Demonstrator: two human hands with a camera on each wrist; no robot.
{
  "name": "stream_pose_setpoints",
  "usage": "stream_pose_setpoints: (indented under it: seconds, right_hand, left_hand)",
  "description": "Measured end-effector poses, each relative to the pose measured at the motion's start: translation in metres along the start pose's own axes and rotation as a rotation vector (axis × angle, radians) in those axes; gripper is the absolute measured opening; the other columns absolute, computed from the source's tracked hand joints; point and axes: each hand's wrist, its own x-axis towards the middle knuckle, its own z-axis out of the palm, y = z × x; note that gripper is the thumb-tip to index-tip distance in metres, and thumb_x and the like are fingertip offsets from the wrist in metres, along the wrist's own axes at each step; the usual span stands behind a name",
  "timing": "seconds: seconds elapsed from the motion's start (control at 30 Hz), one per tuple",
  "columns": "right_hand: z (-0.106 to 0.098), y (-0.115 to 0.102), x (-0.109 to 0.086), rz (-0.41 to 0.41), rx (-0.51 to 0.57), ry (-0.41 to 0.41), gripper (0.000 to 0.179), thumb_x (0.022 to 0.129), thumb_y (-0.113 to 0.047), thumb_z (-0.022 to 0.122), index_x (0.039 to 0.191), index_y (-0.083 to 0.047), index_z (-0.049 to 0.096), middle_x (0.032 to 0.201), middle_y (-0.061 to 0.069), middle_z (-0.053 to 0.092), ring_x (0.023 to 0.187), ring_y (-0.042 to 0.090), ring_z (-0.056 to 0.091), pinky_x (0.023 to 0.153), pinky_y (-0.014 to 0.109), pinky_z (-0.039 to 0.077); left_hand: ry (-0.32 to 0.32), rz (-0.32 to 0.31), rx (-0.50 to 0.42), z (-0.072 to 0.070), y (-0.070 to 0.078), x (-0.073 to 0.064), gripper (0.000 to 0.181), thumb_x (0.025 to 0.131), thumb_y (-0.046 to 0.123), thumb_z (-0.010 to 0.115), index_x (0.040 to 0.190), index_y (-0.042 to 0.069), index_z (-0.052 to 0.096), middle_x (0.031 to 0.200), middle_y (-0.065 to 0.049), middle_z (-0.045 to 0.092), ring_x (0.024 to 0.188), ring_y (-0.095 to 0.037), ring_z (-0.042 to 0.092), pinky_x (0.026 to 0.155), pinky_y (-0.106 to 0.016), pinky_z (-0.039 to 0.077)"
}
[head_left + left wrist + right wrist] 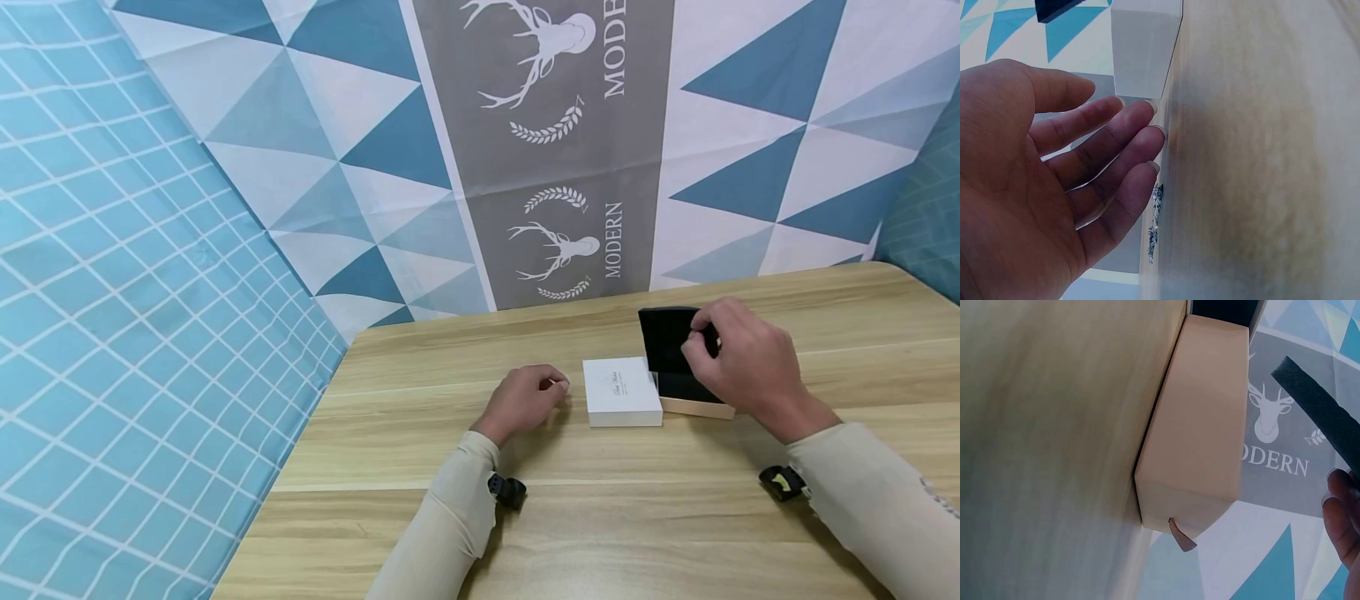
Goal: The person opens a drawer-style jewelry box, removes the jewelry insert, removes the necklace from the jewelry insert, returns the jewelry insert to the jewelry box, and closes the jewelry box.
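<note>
Reaching in with beige sleeves from the lower edge of the head view, across a wood-grained table. Holding the left hand near lower centre, fingers loosely curled and grasping nothing, just left of a white box. Seeing script on its top, too small to read. Pinching a black pad in the right hand, right of centre, tilting up by a peach box; not telling whether touching. Noticing a ribbon tab at lower centre of the right wrist view. Reading "MODERN" sideways on a grey panel at upper centre, beside white deer heads.
</note>
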Motion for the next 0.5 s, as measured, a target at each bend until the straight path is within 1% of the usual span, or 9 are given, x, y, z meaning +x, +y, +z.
stream_pose_setpoints:
  seconds: [0.3,0.5]
  right_hand:
    - [-0.0026,0.0024,0.0001,0.049,-0.014,-0.017,0.017,0.083,-0.016,0.053,0.087,-0.002,0.061,0.078,0.012,0.061,0.046,0.015,0.042,0.039,0.031,0.031]
    - [-0.004,0.0024,0.0002,0.097,-0.017,-0.026,0.016,0.081,-0.014,0.054,0.088,-0.002,0.061,0.078,0.013,0.063,0.047,0.017,0.043,0.039,0.033,0.032]
  left_hand:
    - [-0.002,0.005,-0.004,-0.0004,0.0016,-0.0001,0.023,0.102,0.028,0.058,0.107,0.015,0.076,0.088,0.013,0.069,0.076,-0.005,0.059,0.078,-0.03,0.049]
    - [-0.001,0.007,0.003,-0.0001,0.0021,0.0006,0.023,0.102,0.028,0.058,0.108,0.015,0.076,0.087,0.012,0.069,0.076,-0.005,0.059,0.078,-0.029,0.049]
